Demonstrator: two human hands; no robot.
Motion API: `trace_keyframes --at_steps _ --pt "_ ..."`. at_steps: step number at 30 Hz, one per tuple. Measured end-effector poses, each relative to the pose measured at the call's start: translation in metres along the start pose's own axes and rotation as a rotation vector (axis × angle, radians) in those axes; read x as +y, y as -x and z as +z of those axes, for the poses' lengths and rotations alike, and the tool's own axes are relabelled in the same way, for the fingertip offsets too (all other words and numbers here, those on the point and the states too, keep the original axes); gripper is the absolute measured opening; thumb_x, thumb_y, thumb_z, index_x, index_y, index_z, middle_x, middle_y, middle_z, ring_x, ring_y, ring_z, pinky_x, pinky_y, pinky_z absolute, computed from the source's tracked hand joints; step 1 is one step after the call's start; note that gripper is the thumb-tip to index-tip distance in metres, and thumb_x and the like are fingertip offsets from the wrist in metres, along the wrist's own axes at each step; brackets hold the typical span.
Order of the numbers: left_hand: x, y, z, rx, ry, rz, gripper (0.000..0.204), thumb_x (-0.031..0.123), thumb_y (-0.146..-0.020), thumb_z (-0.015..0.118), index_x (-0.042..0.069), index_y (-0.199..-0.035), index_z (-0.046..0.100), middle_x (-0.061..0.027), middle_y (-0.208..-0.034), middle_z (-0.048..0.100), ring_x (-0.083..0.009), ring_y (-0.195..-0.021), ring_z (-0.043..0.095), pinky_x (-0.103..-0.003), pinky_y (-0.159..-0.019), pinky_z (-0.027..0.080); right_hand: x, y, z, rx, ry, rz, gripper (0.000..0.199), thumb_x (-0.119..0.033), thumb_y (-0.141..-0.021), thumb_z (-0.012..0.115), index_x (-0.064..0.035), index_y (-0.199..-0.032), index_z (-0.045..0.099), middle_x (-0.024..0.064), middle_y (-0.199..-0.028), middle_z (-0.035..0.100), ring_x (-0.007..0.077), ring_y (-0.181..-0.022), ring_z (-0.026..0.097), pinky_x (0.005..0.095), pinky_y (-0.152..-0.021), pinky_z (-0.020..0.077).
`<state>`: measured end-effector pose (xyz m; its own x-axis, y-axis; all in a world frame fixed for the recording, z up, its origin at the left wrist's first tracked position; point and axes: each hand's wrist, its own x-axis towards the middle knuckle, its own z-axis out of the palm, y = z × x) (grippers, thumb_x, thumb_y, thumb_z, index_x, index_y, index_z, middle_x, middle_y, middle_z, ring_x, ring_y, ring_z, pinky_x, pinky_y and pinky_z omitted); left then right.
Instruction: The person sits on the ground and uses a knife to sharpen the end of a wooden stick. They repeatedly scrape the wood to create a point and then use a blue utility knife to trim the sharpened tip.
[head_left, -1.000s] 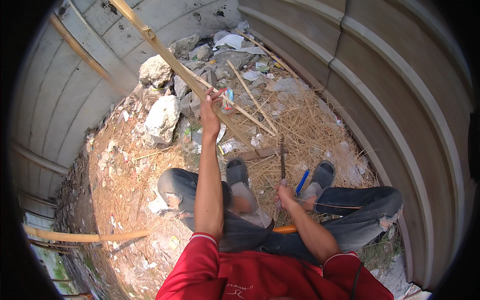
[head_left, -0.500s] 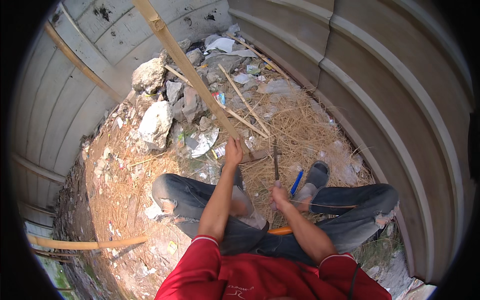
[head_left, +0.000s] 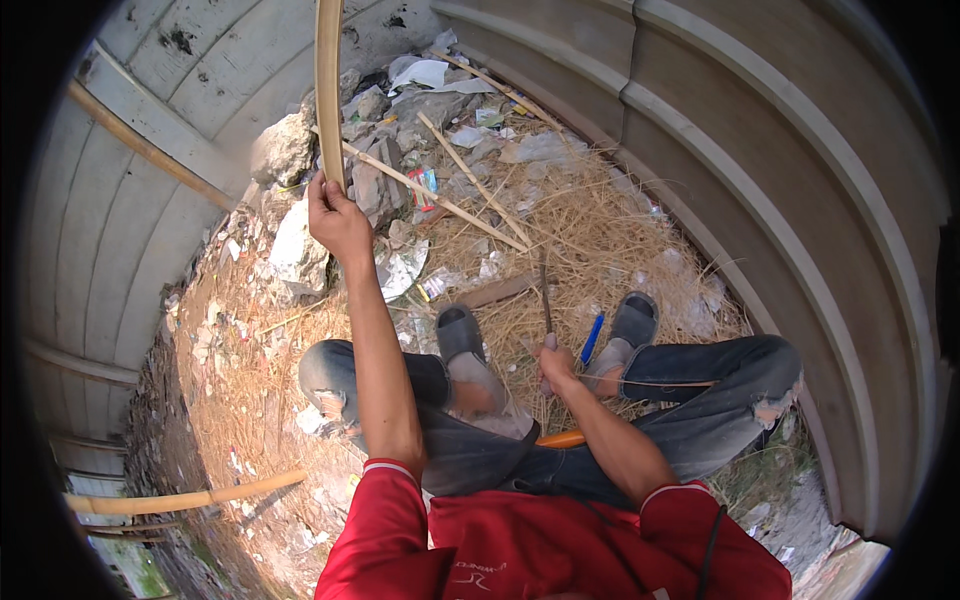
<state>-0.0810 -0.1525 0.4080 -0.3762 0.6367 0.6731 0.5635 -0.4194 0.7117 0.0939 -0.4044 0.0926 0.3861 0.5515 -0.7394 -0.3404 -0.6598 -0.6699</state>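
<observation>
My left hand (head_left: 342, 218) is closed round the lower end of a long split bamboo strip (head_left: 328, 95), which rises away from me past the top of the view. Low between my knees, my right hand (head_left: 556, 364) grips the handle of a knife with a long, narrow dark blade (head_left: 544, 290) pointing away from me. Just right of that hand lies a slim blue object (head_left: 592, 339), its kind unclear. An orange rod-like piece (head_left: 562, 438) rests near my lap, partly hidden by my right forearm. Beyond the blade, a flat piece of wood (head_left: 498, 291) lies on the straw.
Pale rocks (head_left: 300, 250) and scattered litter stand ahead on the left. Two thin bamboo sticks (head_left: 450, 205) lie across the straw. A brown corrugated metal wall (head_left: 740, 150) curves along the right, a grey panel wall (head_left: 130, 220) on the left. A bamboo pole (head_left: 190, 498) juts in at lower left.
My left hand has moved up and left with the bamboo strip, which now stands more upright and clear of the ground. My right hand with the knife has stayed nearly in place.
</observation>
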Motion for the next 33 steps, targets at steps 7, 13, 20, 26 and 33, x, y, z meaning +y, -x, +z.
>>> trace_keyframes --at_steps 7,13,20,26,33 --pt "0.088 -0.087 -0.095 0.098 -0.745 0.320 0.016 0.022 -0.089 0.069 0.014 -0.101 0.078 -0.0076 -0.090 0.075 -0.0223 -0.085 0.066 -0.043 -0.103 0.033 -0.002 0.004 0.000 -0.003 -0.021 -0.026 0.019 -0.014 -0.082 0.069 0.0023 -0.076 0.060 0.0098 -0.057 0.055 0.0207 -0.044 0.054 0.0387 -0.041 0.0418" --pt "0.147 -0.053 -0.127 -0.367 -0.973 0.359 0.009 0.011 -0.080 0.072 0.015 -0.084 0.080 -0.0093 -0.083 0.073 -0.0251 -0.096 0.064 -0.050 -0.111 0.026 0.003 -0.007 0.004 0.004 -0.032 -0.102 0.019 -0.013 -0.083 0.069 0.0013 -0.079 0.058 0.0083 -0.058 0.053 0.0196 -0.043 0.052 0.0379 -0.039 0.0403" --pt "0.148 -0.021 -0.080 -0.796 -0.819 0.532 0.008 0.006 -0.068 0.076 0.011 -0.073 0.075 -0.0054 -0.075 0.070 -0.0245 -0.096 0.065 -0.051 -0.111 0.027 -0.014 0.008 0.002 -0.003 -0.079 -0.092 0.017 -0.009 -0.082 0.069 -0.0009 -0.077 0.055 0.0070 -0.059 0.053 0.0184 -0.043 0.051 0.0361 -0.039 0.0408" --pt "0.107 0.025 -0.045 0.187 -0.133 1.014 0.057 0.033 -0.080 0.082 0.006 -0.125 0.060 -0.0053 -0.117 0.064 -0.0288 -0.117 0.056 -0.046 -0.115 0.021 -0.007 -0.009 -0.004 -0.019 -0.231 -0.034 0.018 -0.009 -0.080 0.070 -0.0015 -0.076 0.055 0.0065 -0.060 0.053 0.0177 -0.044 0.051 0.0356 -0.040 0.0417" --pt "-0.037 0.097 0.025 0.165 1.026 -0.604 0.069 0.050 -0.099 0.053 0.005 -0.146 0.030 -0.0145 -0.132 0.048 -0.0287 -0.116 0.051 -0.043 -0.103 0.038 -0.008 -0.008 -0.009 0.056 -0.195 -0.005 0.013 -0.009 -0.081 0.067 0.0014 -0.079 0.058 0.0075 -0.060 0.053 0.0187 -0.043 0.051 0.0353 -0.040 0.0431"
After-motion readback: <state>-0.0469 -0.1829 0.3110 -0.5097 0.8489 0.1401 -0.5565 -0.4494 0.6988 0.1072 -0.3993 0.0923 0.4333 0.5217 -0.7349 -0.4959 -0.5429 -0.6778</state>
